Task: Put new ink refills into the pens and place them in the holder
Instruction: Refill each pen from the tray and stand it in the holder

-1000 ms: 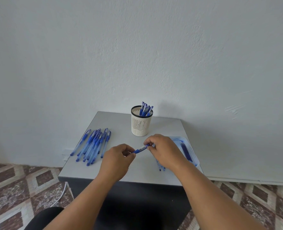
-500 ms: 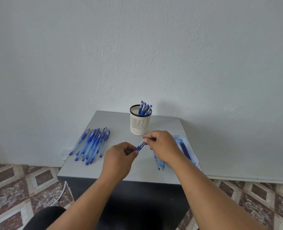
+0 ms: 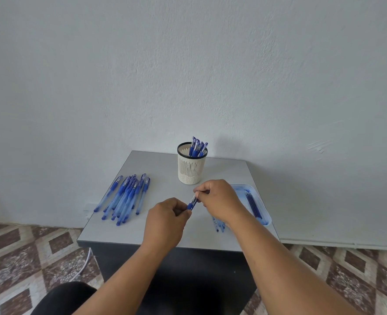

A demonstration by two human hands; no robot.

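Note:
A blue pen point(image 3: 192, 203) is held between both hands above the middle of the grey table point(image 3: 156, 233). My left hand point(image 3: 166, 220) grips its lower end with curled fingers; my right hand point(image 3: 219, 198) pinches its upper end. Only a short blue stretch of the pen shows between them. Behind the hands stands the cream slotted holder point(image 3: 191, 169) with several blue pens point(image 3: 198, 147) upright in it. A pile of several blue pens point(image 3: 126, 196) lies at the table's left. A clear blue tray point(image 3: 259, 203) on the right holds dark refills point(image 3: 251, 202).
A few thin blue pieces point(image 3: 218, 225) lie on the table under my right wrist. The table stands against a white wall; a white cable point(image 3: 84, 263) hangs by its front left corner. Patterned floor tiles surround it.
The pen has tilted from nearly level to steeper. My right hand has risen slightly toward the holder; my left hand has stayed about where it was.

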